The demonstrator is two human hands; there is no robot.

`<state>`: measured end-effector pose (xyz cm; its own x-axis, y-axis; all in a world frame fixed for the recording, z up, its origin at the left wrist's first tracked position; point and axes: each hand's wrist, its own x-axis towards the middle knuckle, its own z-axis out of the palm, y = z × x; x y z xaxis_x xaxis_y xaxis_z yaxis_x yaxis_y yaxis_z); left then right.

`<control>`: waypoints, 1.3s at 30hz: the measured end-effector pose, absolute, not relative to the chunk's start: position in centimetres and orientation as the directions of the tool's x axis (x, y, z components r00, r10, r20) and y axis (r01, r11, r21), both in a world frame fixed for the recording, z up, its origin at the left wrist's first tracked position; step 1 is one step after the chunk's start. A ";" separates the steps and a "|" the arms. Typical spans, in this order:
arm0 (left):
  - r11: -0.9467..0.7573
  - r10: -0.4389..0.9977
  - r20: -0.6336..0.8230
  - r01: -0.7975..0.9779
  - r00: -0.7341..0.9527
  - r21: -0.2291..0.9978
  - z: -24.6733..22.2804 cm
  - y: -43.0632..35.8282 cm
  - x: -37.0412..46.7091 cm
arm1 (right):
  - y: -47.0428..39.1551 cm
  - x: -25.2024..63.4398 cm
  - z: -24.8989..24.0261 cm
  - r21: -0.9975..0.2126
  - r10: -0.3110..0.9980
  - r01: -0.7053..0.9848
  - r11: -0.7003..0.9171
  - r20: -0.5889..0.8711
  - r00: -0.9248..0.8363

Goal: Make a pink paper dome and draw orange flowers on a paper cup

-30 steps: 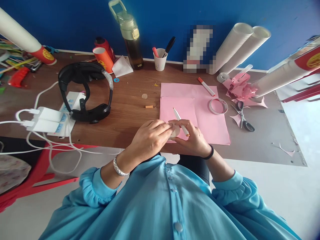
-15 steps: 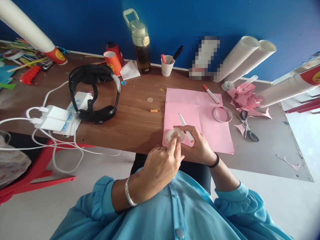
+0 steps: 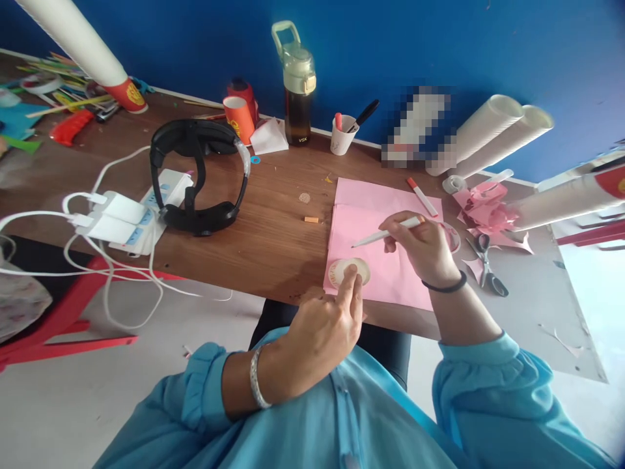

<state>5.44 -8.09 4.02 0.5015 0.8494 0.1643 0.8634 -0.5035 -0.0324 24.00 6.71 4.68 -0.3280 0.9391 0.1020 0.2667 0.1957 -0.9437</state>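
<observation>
Sheets of pink paper (image 3: pixel 390 280) lie at the table's front edge. On their near left corner rests a small white paper cup (image 3: pixel 342 272) with orange print on its side; which way up it stands I cannot tell. My left hand (image 3: pixel 329 329) holds the cup down with the index and middle fingertips pressed on its top, the other fingers curled. To the right, above the paper, my right hand (image 3: pixel 422 244) grips a white marker (image 3: pixel 385 236) like a pen. Its uncapped tip points left, just above the cup.
A tape roll (image 3: pixel 452 238) lies partly behind my right hand, with scissors (image 3: pixel 483 264) and pink scraps farther right. A red-capped marker (image 3: pixel 422 197) is on the paper. A black headset (image 3: pixel 198 179), power strip (image 3: pixel 151 212) and bottle (image 3: pixel 297 98) stand left and back.
My right hand has let go of the cup, picked the white marker up off the paper and lifted it rightward. My left fingers stay on the cup. The view has shifted slightly.
</observation>
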 end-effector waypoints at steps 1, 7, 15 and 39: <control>-0.502 0.852 0.161 0.865 0.498 -0.023 4.0 -8.1 5.5 | 7.2 23.4 4.5 -0.950 0.932 0.266 0.166 0.062 -0.357; -0.494 0.847 0.211 0.869 0.488 -0.026 4.0 -7.9 5.6 | 8.6 20.3 3.2 -0.919 0.844 0.381 0.104 -0.121 -0.523; -0.501 0.843 0.215 0.865 0.493 -0.024 3.8 -8.0 5.4 | 8.6 18.9 2.6 -0.887 0.771 0.428 0.173 -0.149 -0.619; -0.490 0.852 0.162 0.867 0.498 -0.088 4.3 -8.0 5.5 | 8.9 19.2 1.5 -0.853 0.763 0.466 0.234 -0.136 -0.631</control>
<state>5.48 -8.03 4.26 0.4979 0.8519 0.1624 0.8672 -0.4902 -0.0876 19.17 8.87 1.52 -0.6313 0.7635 -0.1362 0.4664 0.2335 -0.8532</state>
